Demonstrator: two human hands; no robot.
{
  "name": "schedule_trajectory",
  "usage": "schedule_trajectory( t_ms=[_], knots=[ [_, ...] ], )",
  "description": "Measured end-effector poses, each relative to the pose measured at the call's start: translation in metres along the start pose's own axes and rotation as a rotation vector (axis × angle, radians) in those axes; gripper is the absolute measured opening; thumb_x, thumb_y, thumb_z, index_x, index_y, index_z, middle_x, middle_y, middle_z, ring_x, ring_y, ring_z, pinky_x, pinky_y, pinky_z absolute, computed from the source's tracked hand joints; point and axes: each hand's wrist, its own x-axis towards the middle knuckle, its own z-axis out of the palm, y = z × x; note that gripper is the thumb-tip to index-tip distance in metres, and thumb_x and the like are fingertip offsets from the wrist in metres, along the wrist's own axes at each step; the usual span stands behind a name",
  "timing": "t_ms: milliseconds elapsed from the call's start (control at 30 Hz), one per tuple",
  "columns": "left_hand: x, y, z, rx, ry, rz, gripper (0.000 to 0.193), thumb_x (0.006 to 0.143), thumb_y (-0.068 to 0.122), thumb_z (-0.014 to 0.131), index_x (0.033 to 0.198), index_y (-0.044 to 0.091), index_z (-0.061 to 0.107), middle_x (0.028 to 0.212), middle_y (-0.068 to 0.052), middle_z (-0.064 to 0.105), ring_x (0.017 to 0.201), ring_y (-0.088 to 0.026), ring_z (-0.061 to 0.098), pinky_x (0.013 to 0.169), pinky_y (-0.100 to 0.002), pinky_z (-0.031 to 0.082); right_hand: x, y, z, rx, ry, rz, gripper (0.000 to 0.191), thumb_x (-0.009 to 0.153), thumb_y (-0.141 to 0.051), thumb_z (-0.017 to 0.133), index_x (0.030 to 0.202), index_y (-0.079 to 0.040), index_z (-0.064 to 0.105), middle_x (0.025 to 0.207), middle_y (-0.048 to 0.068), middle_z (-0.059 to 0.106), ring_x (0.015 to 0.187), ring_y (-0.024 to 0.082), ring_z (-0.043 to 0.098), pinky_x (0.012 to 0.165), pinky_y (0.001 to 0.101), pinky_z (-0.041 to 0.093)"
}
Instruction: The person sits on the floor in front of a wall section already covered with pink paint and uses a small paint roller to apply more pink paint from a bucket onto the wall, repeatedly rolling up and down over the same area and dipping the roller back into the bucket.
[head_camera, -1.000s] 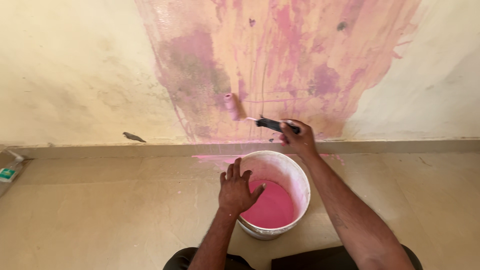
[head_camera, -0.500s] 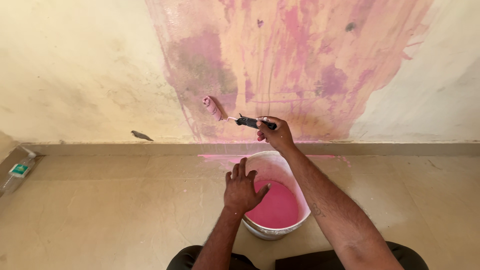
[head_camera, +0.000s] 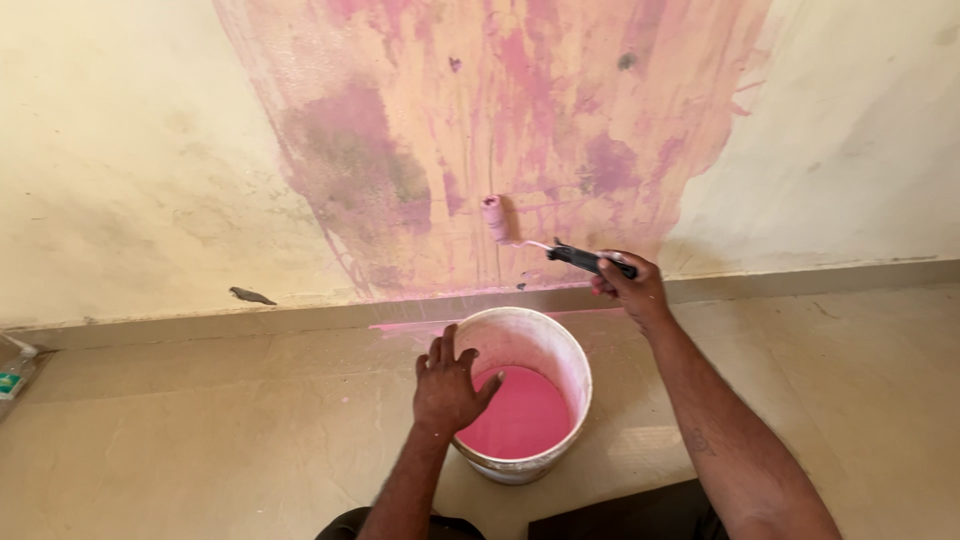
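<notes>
A white bucket (head_camera: 562, 352) holding pink paint stands on the tiled floor in front of me. My left hand (head_camera: 447, 385) rests flat on its near-left rim. My right hand (head_camera: 629, 281) grips the black handle of a small paint roller (head_camera: 494, 219). The roller's pink sleeve presses against the wall (head_camera: 140, 150) low down, inside a large patch of streaky pink paint (head_camera: 520, 110).
A skirting strip (head_camera: 800, 282) runs along the foot of the wall, with pink drips just behind the bucket. A dark mark (head_camera: 251, 295) sits low on the wall at left. A small plastic bottle (head_camera: 12, 375) lies at the far left edge.
The roller has shifted along the lower wall, left and then back right, and my right hand moved right with it. My left hand stays on the bucket rim.
</notes>
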Motion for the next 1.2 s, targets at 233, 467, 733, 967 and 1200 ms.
schedule_trajectory(
  t_ms=[233,467,733,967,1200],
  knots=[
    [0.002,-0.001,0.0,0.016,-0.002,-0.011,0.062,0.085,0.061,0.069,0.124,0.012,0.069,0.157,-0.018,0.032,0.141,-0.037,0.038,0.109,-0.058,0.036,-0.02,0.015,-0.087,0.027,0.155,-0.007,0.035,0.097,-0.023,0.073,0.125,-0.001,0.07,0.082,0.009,0.072,0.066,0.014,0.068,0.058,0.0269,0.052],
    [0.003,0.0,0.001,0.035,-0.023,-0.025,0.062,0.085,0.06,0.068,0.125,0.013,0.068,0.158,-0.017,0.031,0.141,-0.035,0.038,0.108,-0.056,0.038,-0.036,0.022,-0.137,0.138,0.22,-0.001,0.035,0.099,-0.021,0.071,0.128,-0.002,0.068,0.082,0.011,0.072,0.065,0.015,0.067,0.058,0.0261,0.048],
    [0.002,-0.001,0.0,0.044,-0.049,-0.034,0.061,0.086,0.06,0.068,0.125,0.013,0.067,0.159,-0.018,0.03,0.142,-0.035,0.037,0.109,-0.056,0.037,-0.028,0.027,-0.114,0.171,0.175,0.002,0.038,0.097,-0.023,0.072,0.129,-0.002,0.069,0.084,0.008,0.072,0.068,0.014,0.068,0.059,0.027,0.051],
    [0.002,-0.001,-0.001,0.026,-0.036,-0.028,0.062,0.086,0.06,0.068,0.126,0.013,0.067,0.16,-0.019,0.03,0.144,-0.036,0.036,0.111,-0.057,0.035,-0.009,0.015,-0.044,0.1,0.074,0.008,0.044,0.095,-0.028,0.073,0.13,-0.002,0.068,0.083,0.009,0.073,0.067,0.014,0.069,0.061,0.0276,0.055],
    [0.002,-0.005,0.002,0.02,-0.031,-0.018,0.065,0.086,0.061,0.068,0.128,0.011,0.065,0.159,-0.022,0.03,0.144,-0.041,0.034,0.111,-0.059,0.033,0.004,0.006,0.037,0.022,-0.08,-0.026,0.045,0.097,-0.029,0.071,0.132,-0.001,0.067,0.082,0.009,0.074,0.065,0.012,0.068,0.06,0.0245,0.052]
  ],
)
